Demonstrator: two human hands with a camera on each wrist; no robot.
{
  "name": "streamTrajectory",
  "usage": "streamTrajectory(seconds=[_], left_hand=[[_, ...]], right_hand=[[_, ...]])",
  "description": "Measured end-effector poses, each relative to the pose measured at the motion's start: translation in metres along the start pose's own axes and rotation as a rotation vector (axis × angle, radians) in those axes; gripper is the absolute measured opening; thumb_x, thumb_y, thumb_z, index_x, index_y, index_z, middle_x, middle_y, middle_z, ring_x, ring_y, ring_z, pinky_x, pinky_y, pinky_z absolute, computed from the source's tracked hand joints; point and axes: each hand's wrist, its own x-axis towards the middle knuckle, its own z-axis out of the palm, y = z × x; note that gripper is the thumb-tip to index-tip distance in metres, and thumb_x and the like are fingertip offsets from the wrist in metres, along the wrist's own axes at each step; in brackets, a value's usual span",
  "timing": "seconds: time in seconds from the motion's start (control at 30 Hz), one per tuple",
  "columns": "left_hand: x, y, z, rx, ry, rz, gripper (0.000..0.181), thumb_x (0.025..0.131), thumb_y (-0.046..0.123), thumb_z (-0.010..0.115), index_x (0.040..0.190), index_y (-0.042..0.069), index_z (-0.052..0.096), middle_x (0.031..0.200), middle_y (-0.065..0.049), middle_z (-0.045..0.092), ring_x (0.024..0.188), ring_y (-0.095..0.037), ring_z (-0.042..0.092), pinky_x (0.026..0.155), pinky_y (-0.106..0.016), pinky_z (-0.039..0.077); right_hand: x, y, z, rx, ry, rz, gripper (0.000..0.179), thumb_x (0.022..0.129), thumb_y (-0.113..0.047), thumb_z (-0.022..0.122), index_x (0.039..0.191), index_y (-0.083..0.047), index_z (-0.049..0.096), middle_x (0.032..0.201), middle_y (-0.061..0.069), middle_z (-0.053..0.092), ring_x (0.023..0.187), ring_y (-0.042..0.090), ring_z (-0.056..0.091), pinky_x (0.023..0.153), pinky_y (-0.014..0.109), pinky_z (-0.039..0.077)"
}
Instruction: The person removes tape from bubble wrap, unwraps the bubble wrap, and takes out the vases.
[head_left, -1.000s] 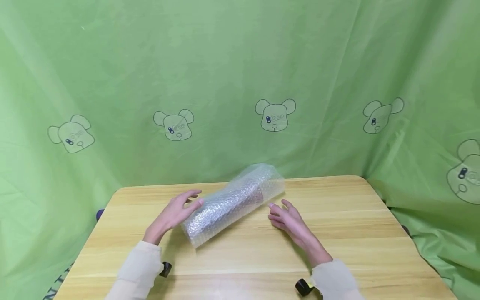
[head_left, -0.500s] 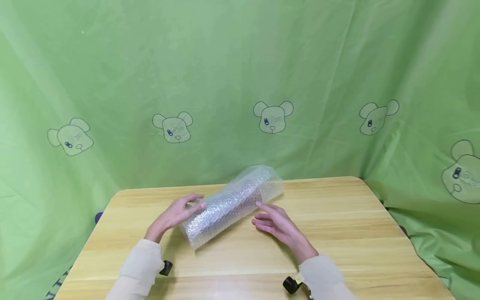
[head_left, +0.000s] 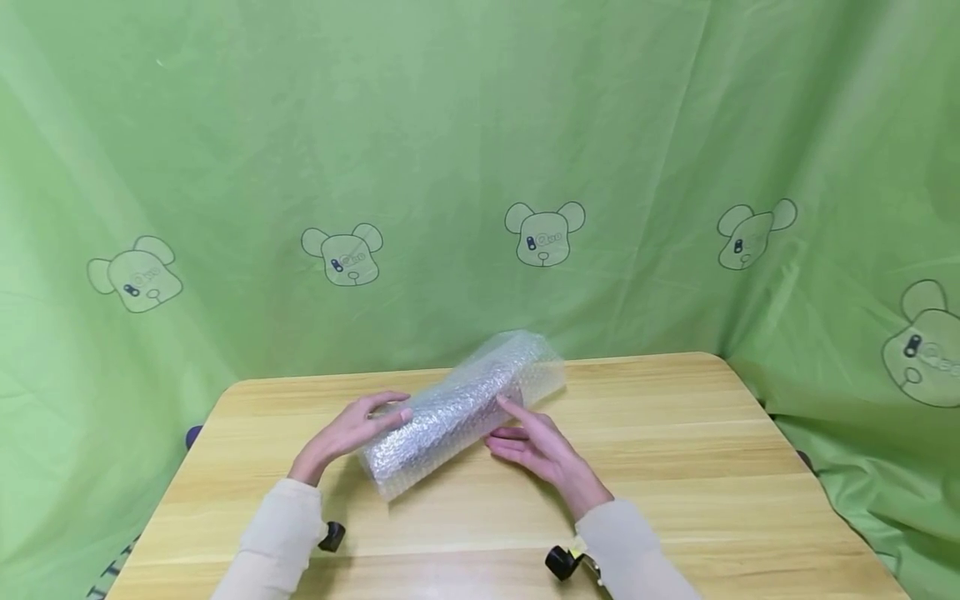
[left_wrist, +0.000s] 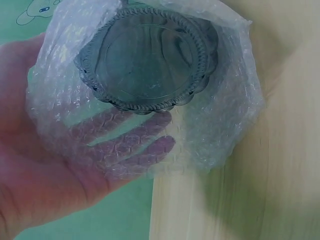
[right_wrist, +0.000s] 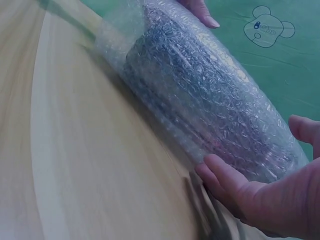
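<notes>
A roll of bubble wrap [head_left: 450, 417] slants across the back half of the wooden table. Inside it, the left wrist view shows a dark glass vessel [left_wrist: 145, 60] with a scalloped, ridged round end; its exact kind is hard to tell. My left hand [head_left: 348, 432] holds the roll near its left end, thumb on the near side, and its fingers [left_wrist: 135, 140] show through the loose wrap. My right hand [head_left: 543, 450] is at the roll's near side, thumb on the wrap and fingers by its lower edge. The right wrist view shows those fingers [right_wrist: 225, 175] only slightly bent.
The table [head_left: 675, 467] has light wood grain and rounded back corners. Green cloth [head_left: 450, 150] printed with bear faces hangs behind it and at both sides. Small black cameras [head_left: 561, 563] sit at the wrists.
My right hand has moved left and in to the roll, from apart beside it to touching it. The left hand and the roll have hardly moved.
</notes>
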Motion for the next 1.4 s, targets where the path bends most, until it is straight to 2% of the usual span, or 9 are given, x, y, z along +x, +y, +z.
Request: streamTrajectory(seconds=[0.1, 0.27, 0.37, 0.47, 0.63, 0.77, 1.07, 1.3, 1.4], left_hand=[[-0.001, -0.002, 0.001, -0.025, -0.012, 0.002, 0.06, 0.104, 0.045, 0.055, 0.15, 0.008, 0.051, 0.15, -0.018, 0.052, 0.134, -0.042, 0.051, 0.11, -0.068, 0.038], [-0.002, -0.002, 0.0, -0.065, -0.036, 0.026, 0.057, 0.107, 0.039, 0.05, 0.15, 0.002, 0.048, 0.149, -0.021, 0.053, 0.132, -0.041, 0.054, 0.11, -0.064, 0.04], [-0.003, 0.0, 0.0, -0.069, -0.038, 0.048, 0.055, 0.108, 0.034, 0.048, 0.15, -0.001, 0.048, 0.15, -0.023, 0.051, 0.132, -0.042, 0.053, 0.112, -0.065, 0.038], [-0.004, 0.001, 0.0, -0.047, -0.029, 0.061, 0.053, 0.108, 0.032, 0.047, 0.15, -0.001, 0.048, 0.15, -0.024, 0.05, 0.133, -0.043, 0.052, 0.111, -0.066, 0.038], [-0.007, 0.006, 0.004, -0.02, -0.015, 0.07, 0.053, 0.107, 0.033, 0.049, 0.15, 0.003, 0.048, 0.151, -0.023, 0.05, 0.132, -0.044, 0.052, 0.106, -0.068, 0.043], [-0.009, 0.008, 0.008, -0.043, -0.011, 0.073, 0.053, 0.107, 0.034, 0.05, 0.151, 0.004, 0.048, 0.148, -0.023, 0.052, 0.127, -0.043, 0.057, 0.1, -0.063, 0.05], [-0.014, 0.011, 0.017, -0.067, -0.006, 0.059, 0.053, 0.103, 0.036, 0.058, 0.147, 0.007, 0.053, 0.134, -0.02, 0.063, 0.107, -0.033, 0.066, 0.088, -0.048, 0.058], [-0.017, 0.02, 0.029, -0.049, 0.013, 0.032, 0.052, 0.1, 0.04, 0.065, 0.142, 0.011, 0.057, 0.139, -0.024, 0.055, 0.098, -0.029, 0.066, 0.079, -0.043, 0.059], [-0.02, 0.026, 0.034, -0.052, 0.028, 0.021, 0.052, 0.099, 0.04, 0.067, 0.142, 0.011, 0.057, 0.137, -0.024, 0.056, 0.1, -0.031, 0.066, 0.08, -0.045, 0.059]], right_hand=[[0.001, 0.002, 0.003, 0.017, 0.009, 0.005, 0.089, 0.098, -0.033, 0.07, 0.158, 0.007, 0.018, 0.143, 0.044, 0.037, 0.133, 0.058, 0.044, 0.109, 0.053, 0.047], [0.003, 0.003, 0.007, 0.042, 0.024, 0.003, 0.097, 0.097, -0.034, 0.072, 0.161, 0.003, 0.009, 0.144, 0.046, 0.035, 0.134, 0.059, 0.043, 0.107, 0.056, 0.048], [0.004, 0.003, 0.009, 0.046, 0.03, -0.001, 0.102, 0.097, -0.035, 0.072, 0.162, 0.002, 0.003, 0.146, 0.048, 0.031, 0.134, 0.06, 0.041, 0.108, 0.058, 0.046], [0.005, 0.005, 0.01, 0.046, 0.037, -0.007, 0.099, 0.097, -0.033, 0.072, 0.161, 0.004, 0.006, 0.145, 0.048, 0.031, 0.134, 0.061, 0.041, 0.107, 0.059, 0.047], [0.007, 0.007, 0.011, 0.037, 0.047, -0.035, 0.085, 0.097, -0.029, 0.072, 0.155, 0.008, 0.021, 0.14, 0.045, 0.041, 0.129, 0.058, 0.048, 0.105, 0.057, 0.049], [0.008, 0.007, 0.013, 0.037, 0.063, -0.055, 0.077, 0.097, -0.027, 0.072, 0.151, 0.008, 0.028, 0.136, 0.041, 0.046, 0.128, 0.055, 0.052, 0.104, 0.056, 0.05], [0.013, 0.007, 0.01, 0.017, 0.088, -0.065, 0.068, 0.099, -0.02, 0.069, 0.149, 0.006, 0.031, 0.135, 0.036, 0.048, 0.126, 0.053, 0.054, 0.103, 0.057, 0.05], [0.013, 0.0, 0.004, -0.016, 0.061, -0.044, 0.071, 0.1, -0.022, 0.067, 0.153, 0.006, 0.029, 0.143, 0.037, 0.045, 0.131, 0.052, 0.05, 0.105, 0.055, 0.049], [0.013, -0.003, 0.001, -0.039, 0.047, -0.039, 0.075, 0.1, -0.024, 0.067, 0.155, 0.006, 0.026, 0.146, 0.037, 0.043, 0.134, 0.052, 0.047, 0.106, 0.054, 0.049]])
